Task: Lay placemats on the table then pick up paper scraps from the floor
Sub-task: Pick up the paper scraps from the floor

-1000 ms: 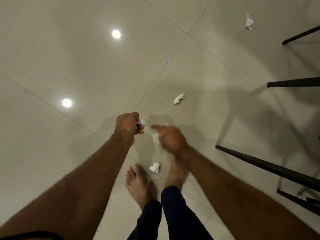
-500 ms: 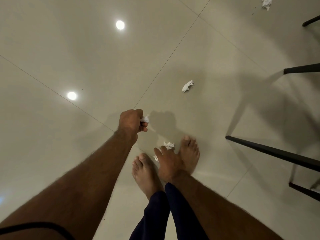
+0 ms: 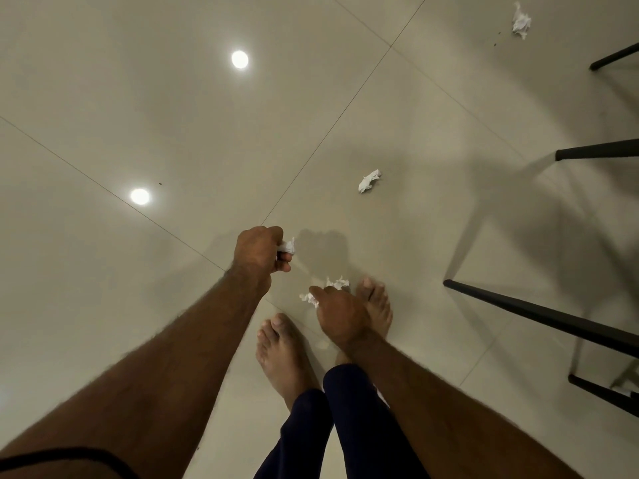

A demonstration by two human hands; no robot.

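Observation:
I look down at a pale tiled floor (image 3: 173,126). My left hand (image 3: 259,254) is a fist held out in front, shut on a crumpled white paper scrap (image 3: 287,245) that pokes out by the thumb. My right hand (image 3: 340,316) is low, just ahead of my bare feet, its fingers closed around white paper: one bit (image 3: 337,282) shows past the fingertips and another bit (image 3: 308,299) by the thumb. A loose scrap (image 3: 369,180) lies further ahead on the floor. Another loose scrap (image 3: 521,24) lies at the far upper right.
Thin black furniture legs stand on the right: a long slanted one (image 3: 539,316), one further back (image 3: 598,154), one at the top right (image 3: 613,57) and one low right (image 3: 601,392). Two ceiling lights reflect in the tiles at left.
My right hand has dropped from beside the left hand down to the scrap near my feet and closed over it. The left hand has stayed put with its scrap.

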